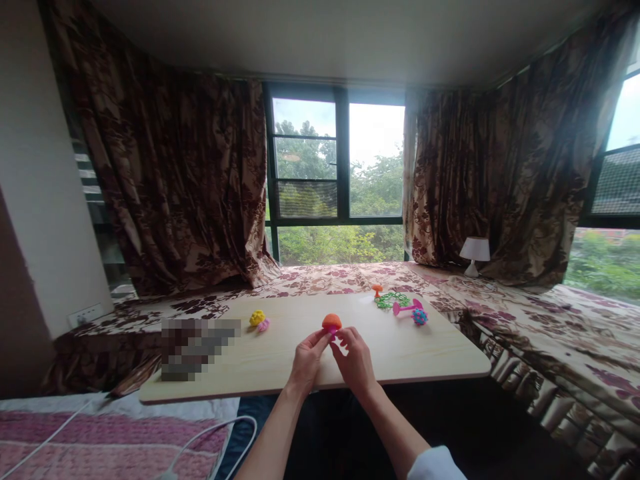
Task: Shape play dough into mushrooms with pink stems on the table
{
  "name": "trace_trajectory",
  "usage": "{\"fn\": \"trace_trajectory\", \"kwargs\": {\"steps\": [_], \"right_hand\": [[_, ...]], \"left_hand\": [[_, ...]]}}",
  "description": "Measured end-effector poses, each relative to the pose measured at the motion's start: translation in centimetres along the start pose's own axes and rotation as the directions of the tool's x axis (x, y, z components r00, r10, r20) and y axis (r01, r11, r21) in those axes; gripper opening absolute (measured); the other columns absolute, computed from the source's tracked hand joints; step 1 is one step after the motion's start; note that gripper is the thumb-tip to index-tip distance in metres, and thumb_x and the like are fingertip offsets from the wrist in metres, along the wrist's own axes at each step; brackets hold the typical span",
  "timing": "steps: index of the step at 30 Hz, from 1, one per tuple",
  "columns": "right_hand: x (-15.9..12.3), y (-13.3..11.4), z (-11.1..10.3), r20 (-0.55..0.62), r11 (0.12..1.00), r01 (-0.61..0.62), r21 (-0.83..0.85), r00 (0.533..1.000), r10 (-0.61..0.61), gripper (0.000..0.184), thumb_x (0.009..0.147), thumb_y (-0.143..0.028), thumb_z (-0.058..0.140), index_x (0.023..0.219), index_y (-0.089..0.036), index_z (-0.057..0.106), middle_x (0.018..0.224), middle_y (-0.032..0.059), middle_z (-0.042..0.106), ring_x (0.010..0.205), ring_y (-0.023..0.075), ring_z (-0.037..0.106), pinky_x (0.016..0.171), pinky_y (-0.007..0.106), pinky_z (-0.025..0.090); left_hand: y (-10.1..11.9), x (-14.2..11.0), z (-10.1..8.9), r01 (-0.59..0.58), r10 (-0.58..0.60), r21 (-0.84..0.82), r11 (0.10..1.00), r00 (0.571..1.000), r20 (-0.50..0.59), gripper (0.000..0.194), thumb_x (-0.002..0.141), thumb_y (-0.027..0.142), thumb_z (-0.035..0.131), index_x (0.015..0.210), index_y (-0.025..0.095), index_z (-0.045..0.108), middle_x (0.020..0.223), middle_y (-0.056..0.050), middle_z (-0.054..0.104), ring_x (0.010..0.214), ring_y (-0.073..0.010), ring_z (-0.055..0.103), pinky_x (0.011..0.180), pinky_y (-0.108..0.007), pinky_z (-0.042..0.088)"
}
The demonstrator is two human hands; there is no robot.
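Above the table's front part, a mushroom-shaped toy with an orange domed cap and a magenta stem stands upright between my fingers. My left hand pinches its lower part from the left. From the right, the fingers of my right hand are curled around the same stem, and they partly hide it. To the left lie a yellow lumpy piece and a smaller pink one, touching. Further right are a magenta dumbbell-shaped piece and a blue ball with pink dots.
The pale wooden table has rounded corners. At its back right are a green tangle of loops and a small orange mushroom-shaped piece. A blurred-out patch covers something at the left. A white lamp stands on the ledge beyond.
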State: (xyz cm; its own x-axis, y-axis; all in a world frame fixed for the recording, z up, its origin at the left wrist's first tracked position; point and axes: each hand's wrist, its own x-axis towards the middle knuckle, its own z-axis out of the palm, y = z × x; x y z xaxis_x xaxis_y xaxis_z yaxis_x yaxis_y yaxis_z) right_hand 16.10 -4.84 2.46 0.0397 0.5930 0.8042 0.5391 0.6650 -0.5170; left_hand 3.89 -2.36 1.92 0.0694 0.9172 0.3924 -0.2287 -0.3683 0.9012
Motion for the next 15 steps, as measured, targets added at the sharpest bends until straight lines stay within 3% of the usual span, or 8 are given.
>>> {"fn": "trace_trajectory", "kwargs": {"steps": [9, 15], "right_hand": [[-0.06, 0.00, -0.16, 0.008, 1.000, 0.013, 0.001, 1.000, -0.013, 0.012, 0.085, -0.016, 0.046, 0.081, -0.021, 0.056, 0.079, 0.0021, 0.056, 0.075, 0.0158, 0.053, 0.069, 0.027, 0.043], [0.10, -0.01, -0.13, 0.012, 1.000, 0.005, 0.010, 1.000, -0.005, 0.014, 0.083, -0.015, 0.048, 0.092, -0.021, 0.056, 0.087, 0.0028, 0.058, 0.074, 0.0151, 0.054, 0.068, 0.027, 0.044]], "left_hand": [[-0.16, 0.00, -0.05, -0.006, 0.007, -0.011, 1.000, 1.000, 0.005, 0.026, 0.083, 0.030, 0.054, 0.103, 0.014, 0.057, 0.108, -0.007, 0.059, 0.097, -0.0201, 0.056, 0.084, -0.043, 0.045], [-0.26, 0.07, -0.04, -0.013, 0.012, -0.043, 0.999, 0.999, -0.030, 0.028, 0.083, 0.029, 0.054, 0.106, 0.015, 0.056, 0.109, -0.007, 0.059, 0.098, -0.0204, 0.056, 0.086, -0.044, 0.044]]}}
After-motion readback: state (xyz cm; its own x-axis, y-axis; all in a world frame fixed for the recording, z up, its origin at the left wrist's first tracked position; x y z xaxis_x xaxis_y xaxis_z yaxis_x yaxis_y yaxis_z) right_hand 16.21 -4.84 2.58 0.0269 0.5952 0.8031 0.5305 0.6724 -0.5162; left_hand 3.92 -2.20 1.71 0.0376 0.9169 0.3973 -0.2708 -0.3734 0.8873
